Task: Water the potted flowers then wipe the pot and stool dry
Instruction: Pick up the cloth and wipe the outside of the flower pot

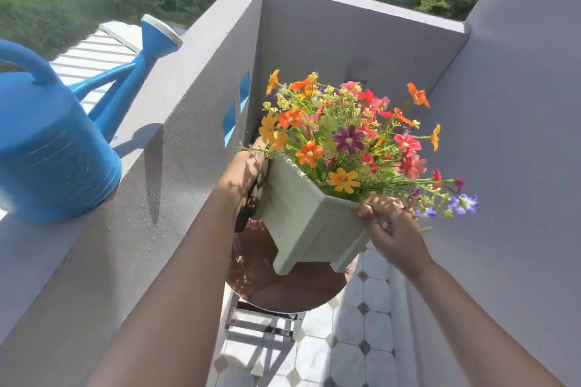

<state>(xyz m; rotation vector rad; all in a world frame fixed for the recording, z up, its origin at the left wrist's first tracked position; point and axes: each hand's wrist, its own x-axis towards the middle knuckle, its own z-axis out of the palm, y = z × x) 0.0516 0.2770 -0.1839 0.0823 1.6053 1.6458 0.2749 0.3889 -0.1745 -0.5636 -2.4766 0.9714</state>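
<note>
**Pot tipped up over the stool, both hands on it**

Pale green square pot (301, 217) is up and tilted, rim leaning to the right, its feet just above the round brown stool (283, 286). Can't tell if any foot touches the seat. Flowers (342, 135) spill out orange, red, purple & yellow.

R hand (390, 226) grips the pot's near-right corner, thumb on the rim, fingers curled round the edge. L hand (243, 170) is flat against the pot's left side w/ a dark patterned cloth (251, 201) between palm and wall. Its fingers are hidden behind the blooms, so grip unclear.

Blue watering can (47, 148) stands upright on the grey ledge (176, 122), far left, well apart from the pot. Pale tiles (361, 339) below.
</note>
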